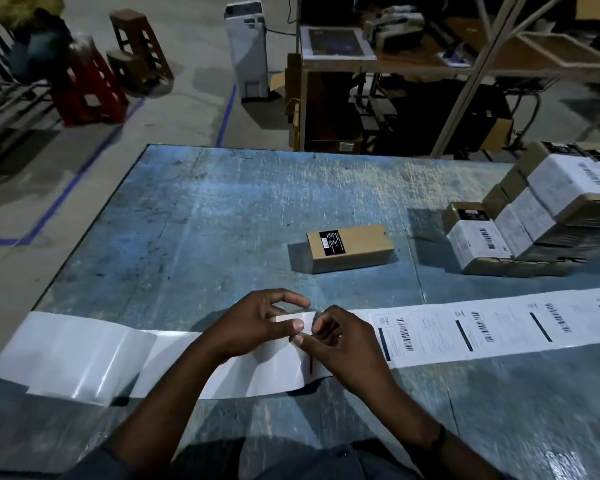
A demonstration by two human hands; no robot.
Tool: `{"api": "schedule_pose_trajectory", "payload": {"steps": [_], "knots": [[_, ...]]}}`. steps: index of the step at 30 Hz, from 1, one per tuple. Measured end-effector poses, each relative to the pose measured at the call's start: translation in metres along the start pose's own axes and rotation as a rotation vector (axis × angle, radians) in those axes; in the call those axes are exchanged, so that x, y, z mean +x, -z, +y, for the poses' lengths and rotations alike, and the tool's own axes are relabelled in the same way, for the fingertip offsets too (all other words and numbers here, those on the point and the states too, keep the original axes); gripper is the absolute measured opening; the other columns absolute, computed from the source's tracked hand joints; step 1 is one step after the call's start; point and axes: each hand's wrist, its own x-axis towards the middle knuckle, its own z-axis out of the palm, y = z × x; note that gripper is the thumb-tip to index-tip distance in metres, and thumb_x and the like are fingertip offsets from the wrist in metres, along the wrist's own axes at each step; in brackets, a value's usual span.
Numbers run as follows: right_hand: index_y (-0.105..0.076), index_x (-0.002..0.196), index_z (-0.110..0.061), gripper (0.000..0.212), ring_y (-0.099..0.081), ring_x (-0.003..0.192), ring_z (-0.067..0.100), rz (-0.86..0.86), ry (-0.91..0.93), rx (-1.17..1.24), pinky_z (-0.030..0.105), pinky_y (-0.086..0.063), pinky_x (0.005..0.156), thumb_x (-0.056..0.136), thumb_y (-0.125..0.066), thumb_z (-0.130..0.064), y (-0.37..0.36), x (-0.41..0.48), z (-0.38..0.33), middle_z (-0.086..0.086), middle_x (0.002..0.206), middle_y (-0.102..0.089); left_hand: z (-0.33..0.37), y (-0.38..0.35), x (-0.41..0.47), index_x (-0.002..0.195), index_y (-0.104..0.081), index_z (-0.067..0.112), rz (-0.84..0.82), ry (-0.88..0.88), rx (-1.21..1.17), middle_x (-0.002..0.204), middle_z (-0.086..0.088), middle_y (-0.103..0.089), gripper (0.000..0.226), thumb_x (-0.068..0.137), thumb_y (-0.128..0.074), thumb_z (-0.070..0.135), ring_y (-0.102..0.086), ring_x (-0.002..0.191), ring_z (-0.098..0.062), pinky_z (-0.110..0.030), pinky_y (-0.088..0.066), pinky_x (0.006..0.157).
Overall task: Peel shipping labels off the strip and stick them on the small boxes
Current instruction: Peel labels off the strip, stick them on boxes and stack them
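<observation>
My left hand (257,320) and right hand (340,337) meet over the label strip (499,327) lying across the blue table (205,216). Both pinch the corner of one label (307,322), thumb against fingers, at the strip's far edge. Bare backing (77,355) trails left. An unlabelled small box (350,247) sits beyond the hands; labelled boxes (534,216) stacked far right.

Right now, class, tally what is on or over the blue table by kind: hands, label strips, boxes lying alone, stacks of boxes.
Hands: 2, the left hand and the right hand
Label strip: 1
Lone brown cardboard box: 1
Stack of labelled boxes: 1
Total: 5
</observation>
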Motion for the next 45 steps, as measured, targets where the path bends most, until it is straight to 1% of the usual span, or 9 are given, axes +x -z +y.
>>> {"api": "schedule_pose_trajectory", "payload": {"steps": [3, 8, 14, 19, 28, 31, 35, 40, 45], "knots": [[-0.067, 0.077, -0.018, 0.031, -0.065, 0.067, 0.004, -0.012, -0.048, 0.03, 0.014, -0.048, 0.061, 0.075, -0.09, -0.039, 0.004, -0.001, 0.0, -0.007, 0.076, -0.071, -0.002, 0.0, -0.005, 0.141, -0.057, 0.043, -0.018, -0.043, 0.049, 0.1, 0.003, -0.079, 0.06, 0.088, -0.083, 0.033, -0.071, 0.105, -0.009, -0.033, -0.049, 0.104], [-0.07, 0.077, -0.019, 0.033, -0.071, 0.073, 0.016, -0.09, -0.07, 0.123, 0.027, -0.053, 0.067, 0.071, -0.093, -0.041, 0.009, -0.001, 0.006, 0.0, 0.078, -0.074, -0.006, 0.003, -0.006, 0.152, -0.038, 0.053, -0.075, -0.063, 0.08, 0.107, 0.001, -0.079, 0.083, 0.086, -0.085, 0.033, -0.072, 0.102, -0.012, -0.04, -0.051, 0.107], [-0.073, 0.078, -0.02, 0.025, -0.073, 0.078, 0.021, -0.145, -0.069, 0.134, 0.032, -0.055, 0.073, 0.076, -0.09, -0.038, 0.01, -0.004, 0.012, 0.0, 0.08, -0.075, -0.005, 0.003, -0.005, 0.152, -0.038, 0.053, -0.1, -0.074, 0.107, 0.126, 0.011, -0.072, 0.082, 0.087, -0.084, 0.034, -0.07, 0.116, -0.011, -0.04, -0.048, 0.112], [-0.077, 0.08, -0.019, 0.013, -0.073, 0.077, 0.012, -0.177, -0.08, 0.158, 0.025, -0.054, 0.074, 0.081, -0.087, -0.028, 0.011, -0.004, 0.014, -0.001, 0.081, -0.077, -0.005, 0.005, -0.005, 0.155, -0.037, 0.047, -0.124, -0.072, 0.083, 0.117, 0.01, -0.077, 0.081, 0.09, -0.081, 0.026, -0.073, 0.107, -0.011, -0.025, -0.053, 0.09], [-0.071, 0.067, -0.022, 0.024, -0.066, 0.064, 0.011, -0.113, -0.106, 0.215, 0.03, -0.05, 0.069, 0.089, -0.078, -0.015, 0.01, -0.004, 0.022, -0.002, 0.067, -0.071, -0.016, 0.013, -0.002, 0.147, -0.044, 0.056, -0.004, -0.049, 0.169, 0.123, 0.009, -0.074, 0.075, 0.089, -0.082, 0.028, -0.072, 0.108, -0.011, -0.041, -0.054, 0.104], [-0.067, 0.062, -0.014, 0.028, -0.064, 0.06, 0.014, -0.06, -0.159, 0.325, 0.032, -0.05, 0.069, 0.087, -0.077, -0.005, 0.02, 0.001, 0.026, 0.003, 0.062, -0.069, -0.021, 0.022, -0.003, 0.146, -0.048, 0.054, 0.045, -0.022, 0.167, 0.123, 0.008, -0.074, 0.073, 0.088, -0.083, 0.026, -0.071, 0.11, -0.008, -0.037, -0.052, 0.108], [-0.061, 0.059, -0.012, 0.023, -0.058, 0.059, 0.02, -0.001, -0.169, 0.421, 0.031, -0.047, 0.068, 0.078, -0.073, -0.016, 0.038, 0.001, 0.031, 0.007, 0.059, -0.061, -0.027, 0.034, -0.003, 0.143, -0.049, 0.057, 0.082, 0.008, 0.205, 0.12, 0.002, -0.074, 0.071, 0.087, -0.083, 0.03, -0.071, 0.109, -0.007, -0.03, -0.052, 0.1], [-0.046, 0.058, -0.007, 0.032, -0.04, 0.055, 0.013, 0.118, -0.156, 0.511, 0.02, -0.04, 0.053, 0.082, -0.066, 0.0, 0.06, 0.0, 0.039, 0.001, 0.055, -0.041, -0.029, 0.042, -0.003, 0.145, -0.049, 0.051, 0.124, 0.032, 0.315, 0.132, 0.016, -0.064, 0.07, 0.088, -0.082, 0.027, -0.067, 0.108, 0.002, -0.001, -0.044, 0.079], [-0.035, 0.058, -0.016, 0.039, -0.032, 0.053, 0.01, 0.265, -0.185, 0.652, 0.023, -0.026, 0.051, 0.08, -0.057, 0.007, 0.08, 0.0, 0.04, -0.005, 0.057, -0.03, -0.033, 0.045, -0.001, 0.145, -0.05, 0.049, 0.171, 0.059, 0.414, 0.139, 0.023, -0.054, 0.067, 0.089, -0.08, 0.026, -0.062, 0.11, 0.001, -0.007, -0.043, 0.081]]}}
